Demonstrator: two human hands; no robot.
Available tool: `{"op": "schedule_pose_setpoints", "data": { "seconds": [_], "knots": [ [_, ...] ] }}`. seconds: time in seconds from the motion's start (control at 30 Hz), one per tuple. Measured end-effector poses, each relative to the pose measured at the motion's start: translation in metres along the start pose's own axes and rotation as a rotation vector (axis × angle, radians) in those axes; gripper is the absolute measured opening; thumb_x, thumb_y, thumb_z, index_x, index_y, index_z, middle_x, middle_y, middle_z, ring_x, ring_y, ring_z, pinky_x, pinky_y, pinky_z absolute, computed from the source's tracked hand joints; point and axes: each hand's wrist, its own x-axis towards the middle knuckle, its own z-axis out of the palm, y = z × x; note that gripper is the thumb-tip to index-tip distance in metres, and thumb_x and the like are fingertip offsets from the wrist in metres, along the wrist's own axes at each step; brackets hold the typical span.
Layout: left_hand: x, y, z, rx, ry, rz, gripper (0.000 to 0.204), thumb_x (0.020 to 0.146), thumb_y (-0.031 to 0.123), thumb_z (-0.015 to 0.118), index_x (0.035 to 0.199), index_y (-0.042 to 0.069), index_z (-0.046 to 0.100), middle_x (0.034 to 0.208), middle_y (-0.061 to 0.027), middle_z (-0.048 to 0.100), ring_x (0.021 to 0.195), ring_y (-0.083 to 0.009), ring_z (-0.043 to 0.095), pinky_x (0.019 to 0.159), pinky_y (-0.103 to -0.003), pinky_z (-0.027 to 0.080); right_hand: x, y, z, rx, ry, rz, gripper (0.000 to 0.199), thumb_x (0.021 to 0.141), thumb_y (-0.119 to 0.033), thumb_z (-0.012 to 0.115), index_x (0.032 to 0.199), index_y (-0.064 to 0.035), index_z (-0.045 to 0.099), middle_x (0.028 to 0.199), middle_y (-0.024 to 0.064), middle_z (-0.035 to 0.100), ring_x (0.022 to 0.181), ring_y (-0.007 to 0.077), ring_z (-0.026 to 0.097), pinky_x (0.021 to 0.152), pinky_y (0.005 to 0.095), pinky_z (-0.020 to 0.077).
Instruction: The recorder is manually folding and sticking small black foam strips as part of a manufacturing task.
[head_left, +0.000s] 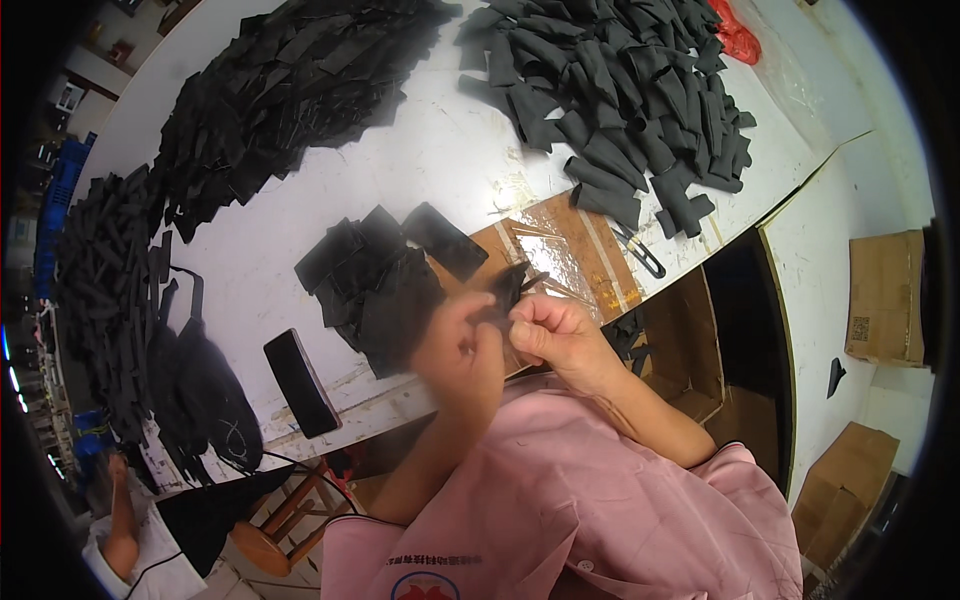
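My left hand [462, 350], slightly blurred, has its fingers curled in a pinch at a small black fabric piece [509, 287]. Close beside it, my right hand [556, 334] pinches the same piece between thumb and forefinger. Part of the fabric is hidden behind the fingers. Just left of my hands lies a loose stack of flat black fabric pieces [375, 290]. One separate black rectangle [446, 240] rests at the edge of a brown board [590, 243] partly covered with clear tape.
Large heaps of black pieces [290, 90] and rolled black tubes [620, 90] cover the far table. A phone [301, 383] lies left, a black loop-shaped tool [640, 252] right. Below the edge stands an open cardboard box [690, 345]. Another person's arm [122, 515] shows lower left, near a wooden stool [262, 545].
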Motion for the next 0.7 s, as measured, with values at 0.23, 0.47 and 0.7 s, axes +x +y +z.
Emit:
{"op": "schedule_pose_setpoints", "data": {
  "seconds": [0.23, 0.47, 0.7],
  "knots": [
    [0.006, 0.032, -0.030, -1.277, -0.721, -0.893, 0.033, 0.072, -0.007, 0.053, 0.102, 0.003, 0.049, 0.075, -0.0052, 0.053, 0.049, -0.0026, 0.042, 0.038, -0.016, 0.029, -0.006, -0.003, -0.007, 0.041, 0.002, -0.150, 0.012, 0.080, -0.015, 0.060, 0.075, -0.0048, 0.055, 0.072, -0.0019, 0.050, 0.065, 0.0051, 0.047, 0.060, 0.0179, 0.0375],
    [-0.001, 0.048, -0.007, -0.124, -0.335, 0.050, 0.024, 0.071, -0.005, 0.061, 0.094, -0.002, 0.056, 0.077, -0.0045, 0.056, 0.059, -0.0064, 0.048, 0.053, -0.017, 0.038, -0.014, -0.036, 0.005, -0.391, -0.003, -0.479, 0.005, 0.078, -0.003, 0.057, 0.078, 0.0014, 0.055, 0.084, 0.0063, 0.056, 0.076, 0.0107, 0.051, 0.067, 0.0220, 0.0412],
    [0.016, 0.076, -0.011, -0.441, -0.221, -0.224, 0.047, 0.074, -0.006, 0.058, 0.114, -0.001, 0.035, 0.079, -0.0079, 0.054, 0.054, -0.0042, 0.046, 0.047, -0.015, 0.038, -0.025, -0.072, 0.028, -0.468, 0.082, -0.381, 0.012, 0.081, -0.010, 0.057, 0.078, 0.0007, 0.052, 0.072, 0.0010, 0.053, 0.065, 0.0050, 0.048, 0.056, 0.0193, 0.0403]
  ]
}}
